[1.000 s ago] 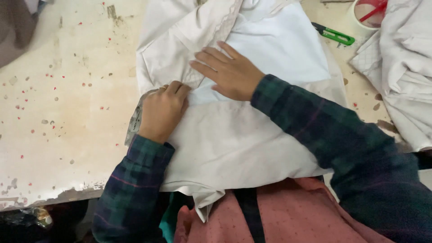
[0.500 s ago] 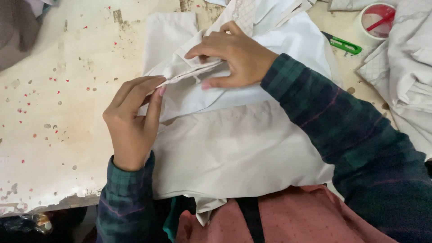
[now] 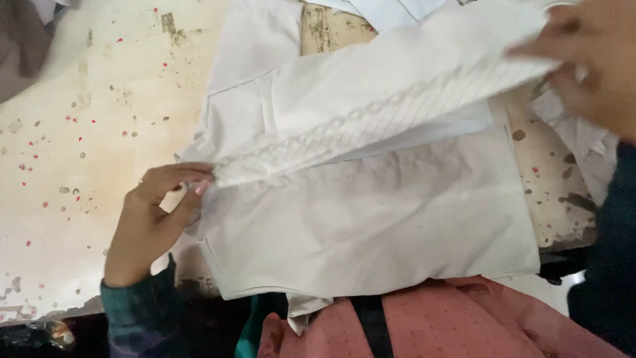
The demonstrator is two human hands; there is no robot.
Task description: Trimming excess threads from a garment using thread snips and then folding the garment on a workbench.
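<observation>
Seen from above, at the bottom edge of the frame lies a pink dotted cloth (image 3: 450, 325) crossed by a dark strap (image 3: 372, 321). Just above it, a flat white fabric panel (image 3: 377, 225) rests on a worn cream table (image 3: 79, 132) speckled with red dots. At lower left, the left hand (image 3: 149, 229), in a dark plaid sleeve, pinches one end of a white pleated strip (image 3: 371, 116). The strip runs diagonally upward to the upper right corner, where the right hand (image 3: 586, 63), blurred, grips its other end. The strip looks stretched taut between both closed hands, seemingly being straightened; laying it down flat would call for even tension. More white cloth (image 3: 397, 10) sits at the top edge.
</observation>
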